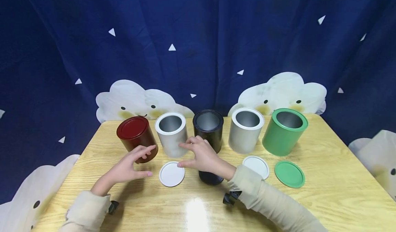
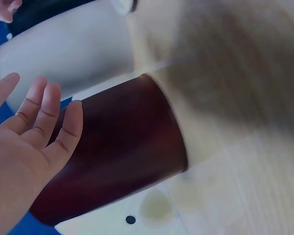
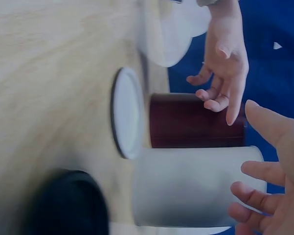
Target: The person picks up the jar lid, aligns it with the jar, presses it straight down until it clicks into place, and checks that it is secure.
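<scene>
My left hand is loose and holds nothing, right by the red can, which has its lid on. My right hand is loose too, near the white can. A white lid lies flat on the table between my hands.

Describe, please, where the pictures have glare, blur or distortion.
Head view: sharp, a white glare patch on the wooden table, edges bent by the wide lens. Left wrist view: tabletop smeared with blur, the dark red metal can clearer. Right wrist view: soft overall, the black round lid is a dark blur.
</scene>
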Action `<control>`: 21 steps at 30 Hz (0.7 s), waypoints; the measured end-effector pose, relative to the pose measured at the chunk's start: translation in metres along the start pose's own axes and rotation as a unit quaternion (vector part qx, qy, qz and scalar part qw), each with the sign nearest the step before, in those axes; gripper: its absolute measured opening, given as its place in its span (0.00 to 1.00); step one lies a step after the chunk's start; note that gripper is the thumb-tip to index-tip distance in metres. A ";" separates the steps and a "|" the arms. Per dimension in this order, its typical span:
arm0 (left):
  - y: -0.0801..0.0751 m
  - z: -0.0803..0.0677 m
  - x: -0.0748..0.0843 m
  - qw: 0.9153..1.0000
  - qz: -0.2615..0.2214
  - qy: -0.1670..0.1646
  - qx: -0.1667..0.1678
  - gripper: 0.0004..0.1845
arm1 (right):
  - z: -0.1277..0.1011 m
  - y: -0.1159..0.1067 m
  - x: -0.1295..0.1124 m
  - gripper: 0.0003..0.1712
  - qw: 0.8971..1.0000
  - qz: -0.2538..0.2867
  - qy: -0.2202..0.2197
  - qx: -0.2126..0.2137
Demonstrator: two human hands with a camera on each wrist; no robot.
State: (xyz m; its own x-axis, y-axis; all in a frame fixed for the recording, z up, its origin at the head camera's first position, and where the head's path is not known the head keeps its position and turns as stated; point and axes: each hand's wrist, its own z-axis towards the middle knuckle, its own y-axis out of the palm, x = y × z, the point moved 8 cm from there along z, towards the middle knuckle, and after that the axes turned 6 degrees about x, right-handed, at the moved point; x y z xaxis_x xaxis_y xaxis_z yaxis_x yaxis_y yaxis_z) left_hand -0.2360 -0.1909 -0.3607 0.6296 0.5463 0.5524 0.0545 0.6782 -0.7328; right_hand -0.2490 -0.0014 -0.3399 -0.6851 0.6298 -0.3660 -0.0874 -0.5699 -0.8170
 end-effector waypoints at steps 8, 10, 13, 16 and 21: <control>0.026 -0.004 -0.012 0.998 -0.010 -0.016 -0.058 0.38 | -0.012 0.035 0.007 0.37 0.997 -0.003 0.010 -0.080; 0.029 -0.005 -0.014 0.997 -0.009 -0.018 -0.068 0.39 | -0.016 0.042 0.009 0.38 0.995 -0.003 0.013 -0.100; 0.032 -0.006 -0.018 0.997 -0.006 -0.022 -0.077 0.39 | -0.020 0.051 0.012 0.40 0.993 0.001 0.023 -0.118; 0.035 -0.006 -0.020 0.996 -0.007 -0.026 -0.085 0.39 | -0.023 0.056 0.015 0.42 0.992 0.003 0.033 -0.123; 0.042 -0.008 -0.024 0.995 -0.004 -0.024 -0.100 0.40 | -0.026 0.064 0.018 0.43 0.992 -0.019 0.029 -0.124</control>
State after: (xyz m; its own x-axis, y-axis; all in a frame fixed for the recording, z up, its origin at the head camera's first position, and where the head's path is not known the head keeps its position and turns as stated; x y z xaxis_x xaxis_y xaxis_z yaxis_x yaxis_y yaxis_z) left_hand -0.2429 -0.1800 -0.4078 0.5912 0.5669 0.5736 0.2163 0.5737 -0.7900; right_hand -0.2487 -0.0125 -0.4100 -0.6414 0.6821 -0.3513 0.0731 -0.4014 -0.9130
